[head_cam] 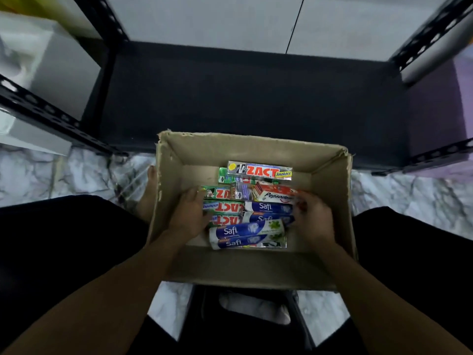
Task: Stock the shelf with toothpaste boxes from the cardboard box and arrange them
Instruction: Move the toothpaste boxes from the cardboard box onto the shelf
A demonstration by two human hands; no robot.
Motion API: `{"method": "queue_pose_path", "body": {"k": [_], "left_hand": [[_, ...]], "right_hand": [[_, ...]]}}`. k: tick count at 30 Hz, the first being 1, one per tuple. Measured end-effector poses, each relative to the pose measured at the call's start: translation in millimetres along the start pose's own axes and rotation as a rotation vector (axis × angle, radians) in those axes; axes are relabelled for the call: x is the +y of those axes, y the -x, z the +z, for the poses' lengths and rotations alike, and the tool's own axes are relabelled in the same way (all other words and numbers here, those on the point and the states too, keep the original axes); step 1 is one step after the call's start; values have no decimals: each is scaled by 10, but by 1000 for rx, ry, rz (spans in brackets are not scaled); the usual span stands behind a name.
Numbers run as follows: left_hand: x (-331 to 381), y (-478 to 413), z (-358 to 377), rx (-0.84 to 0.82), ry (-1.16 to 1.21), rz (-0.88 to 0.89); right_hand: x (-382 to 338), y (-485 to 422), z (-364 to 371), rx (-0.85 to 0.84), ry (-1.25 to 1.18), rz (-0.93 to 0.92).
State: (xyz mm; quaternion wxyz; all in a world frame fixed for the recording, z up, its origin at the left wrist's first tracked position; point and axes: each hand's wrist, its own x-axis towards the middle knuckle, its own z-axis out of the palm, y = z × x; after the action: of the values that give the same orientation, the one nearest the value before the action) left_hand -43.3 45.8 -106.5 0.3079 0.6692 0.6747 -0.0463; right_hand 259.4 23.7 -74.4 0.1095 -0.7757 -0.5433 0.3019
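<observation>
An open cardboard box (330,196) stands on the floor before me, holding several toothpaste boxes: a grey Zact box (259,170) at the far side, green Zact boxes (225,206), blue-and-white Safi boxes (249,233) and a red-and-white Pepsodent box (275,196). Both hands are inside the box. My left hand (188,216) lies against the left ends of the green Zact boxes, fingers curled over them. My right hand (311,213) is at the right ends of the Safi and Pepsodent boxes; its grip is blurred. The dark shelf board (243,93) beyond the box is bare.
Black perforated shelf uprights (46,116) stand left and right (425,34). A white unit (46,62) sits at the left, a purple surface (445,114) at the right. The floor (409,196) is marbled white. My dark-clad knees flank the box, over a black stool (245,326).
</observation>
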Motion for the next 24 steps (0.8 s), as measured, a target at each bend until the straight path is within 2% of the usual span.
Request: {"method": "queue_pose_path", "body": {"k": [2, 4, 8, 11, 13, 17, 20, 22, 24], "left_hand": [[-13, -102, 13, 7, 9, -18], [-35, -192, 27, -4, 55, -40], [-31, -292, 21, -67, 313, -198], [33, -317, 3, -79, 432, -276], [80, -327, -31, -3, 474, -321], [170, -347, -107, 182, 553, -393], [216, -337, -150, 343, 567, -414], [249, -327, -176, 356, 611, -448], [258, -327, -157, 295, 733, -470]], "right_hand": [[-56, -120, -29, 97, 28, -33], [-125, -244, -48, 86, 45, -34], [-273, -420, -65, -93, -74, -33], [-400, -508, -107, -219, -254, 49], [-433, -581, -86, -268, -358, 115], [-474, -720, -16, -211, -537, 277], [-543, -714, 71, -260, -542, 333], [-575, -684, 172, -326, -454, 282], [-608, -668, 214, -323, -370, 240]]}}
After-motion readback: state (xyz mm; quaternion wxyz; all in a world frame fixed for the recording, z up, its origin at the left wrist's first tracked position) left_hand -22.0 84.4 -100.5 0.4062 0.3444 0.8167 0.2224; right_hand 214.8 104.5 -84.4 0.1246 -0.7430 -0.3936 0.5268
